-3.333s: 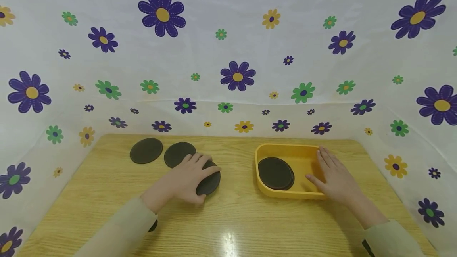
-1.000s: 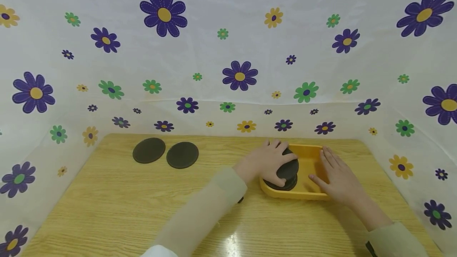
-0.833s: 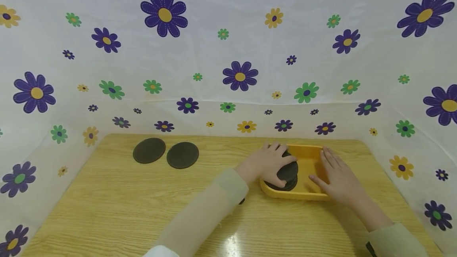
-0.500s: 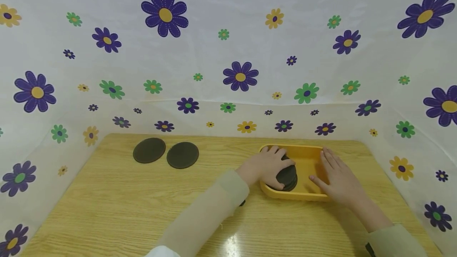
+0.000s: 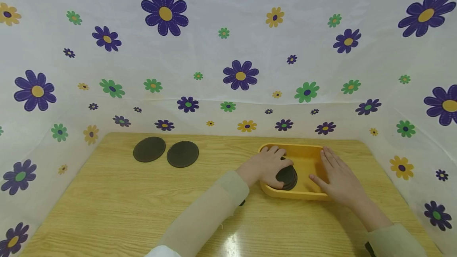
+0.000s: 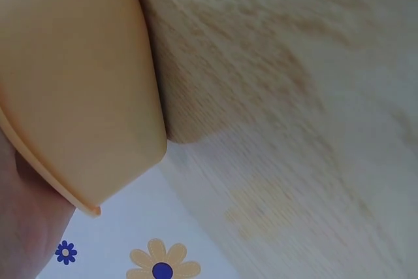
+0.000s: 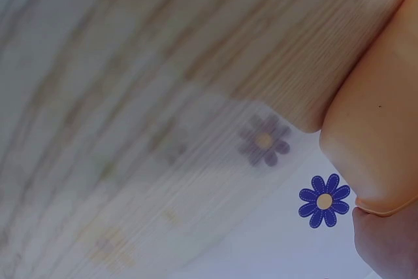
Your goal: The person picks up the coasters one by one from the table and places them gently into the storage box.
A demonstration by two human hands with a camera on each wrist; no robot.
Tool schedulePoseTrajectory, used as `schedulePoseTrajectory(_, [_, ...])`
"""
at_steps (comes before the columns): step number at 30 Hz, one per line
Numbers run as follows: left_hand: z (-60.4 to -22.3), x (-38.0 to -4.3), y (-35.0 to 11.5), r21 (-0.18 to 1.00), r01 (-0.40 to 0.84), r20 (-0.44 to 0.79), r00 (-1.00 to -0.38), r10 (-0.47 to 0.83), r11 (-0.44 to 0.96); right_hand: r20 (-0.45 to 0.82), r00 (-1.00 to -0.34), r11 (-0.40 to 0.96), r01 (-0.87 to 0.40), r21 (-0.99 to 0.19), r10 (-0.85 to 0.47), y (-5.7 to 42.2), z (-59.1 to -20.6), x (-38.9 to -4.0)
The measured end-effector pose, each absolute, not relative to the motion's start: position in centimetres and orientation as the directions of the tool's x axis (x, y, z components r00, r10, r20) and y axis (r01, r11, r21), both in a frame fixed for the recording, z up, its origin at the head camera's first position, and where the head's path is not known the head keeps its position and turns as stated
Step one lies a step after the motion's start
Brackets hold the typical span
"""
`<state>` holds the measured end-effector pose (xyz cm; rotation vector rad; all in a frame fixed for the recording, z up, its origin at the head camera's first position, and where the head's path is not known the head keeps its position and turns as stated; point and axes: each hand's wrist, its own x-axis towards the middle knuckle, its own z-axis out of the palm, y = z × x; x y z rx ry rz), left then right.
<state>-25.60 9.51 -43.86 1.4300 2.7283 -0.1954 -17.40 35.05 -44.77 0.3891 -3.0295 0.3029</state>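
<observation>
In the head view, a yellow tray point(image 5: 303, 196) sits on the right part of the table. My left hand point(image 5: 268, 167) reaches into its left end, with fingers and thumb curled round the edge of a round black coaster point(image 5: 287, 175). That coaster lies on a stack of similar ones, partly hidden under the hand. Against the tray's right end rests my right hand point(image 5: 339, 179), its fingers straight and the thumb over the inside. Both wrist views show the tray's outer wall point(image 6: 85, 83), with only a bit of each hand at its rim.
Two more round black coasters, a left one point(image 5: 149, 149) and a right one point(image 5: 183, 154), lie flat side by side at the back left of the wooden table point(image 5: 143, 201). A flower-patterned white cloth point(image 5: 200, 50) encloses the back and sides.
My left hand has carried a coaster from the table's middle into the tray, then lowered it from tilted to flat on the stack. The right hand has stayed at the tray's right end.
</observation>
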Motion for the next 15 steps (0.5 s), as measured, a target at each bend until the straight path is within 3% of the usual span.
schedulePoseTrajectory(15, [-43.5, -25.9, 7.2, -0.096, 0.842, -0.033, -0.536, 0.843, 0.531, 0.1, -0.962, 0.947, -0.268, -0.178, -0.253, 34.9, -44.5, -17.2])
